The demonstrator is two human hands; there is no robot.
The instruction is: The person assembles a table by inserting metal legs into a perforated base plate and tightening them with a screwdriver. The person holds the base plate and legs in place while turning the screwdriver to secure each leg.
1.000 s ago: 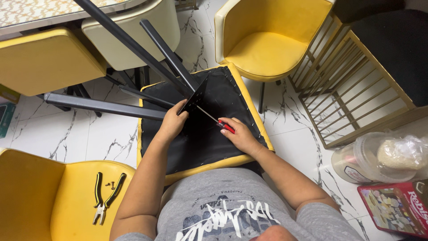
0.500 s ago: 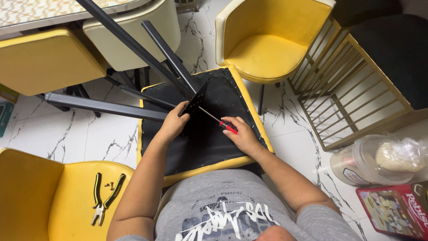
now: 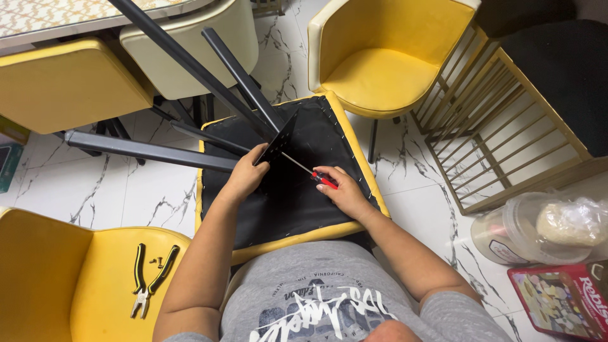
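Note:
An upturned chair seat (image 3: 297, 202) with a black underside and yellow edge lies in front of me. Black metal legs (image 3: 190, 63) rise from a black mounting plate (image 3: 277, 139) on it. My left hand (image 3: 246, 172) holds the lower edge of that plate. My right hand (image 3: 342, 190) grips a red-handled screwdriver (image 3: 315, 175), whose thin shaft points up-left to the plate.
Yellow-handled pliers (image 3: 149, 278) and small screws (image 3: 156, 259) lie on a yellow chair (image 3: 95, 285) at lower left. Another yellow chair (image 3: 380, 57) stands ahead, a gold wire rack (image 3: 506, 139) to the right. A clear plastic jar (image 3: 538, 228) and a red box (image 3: 563, 304) sit at lower right.

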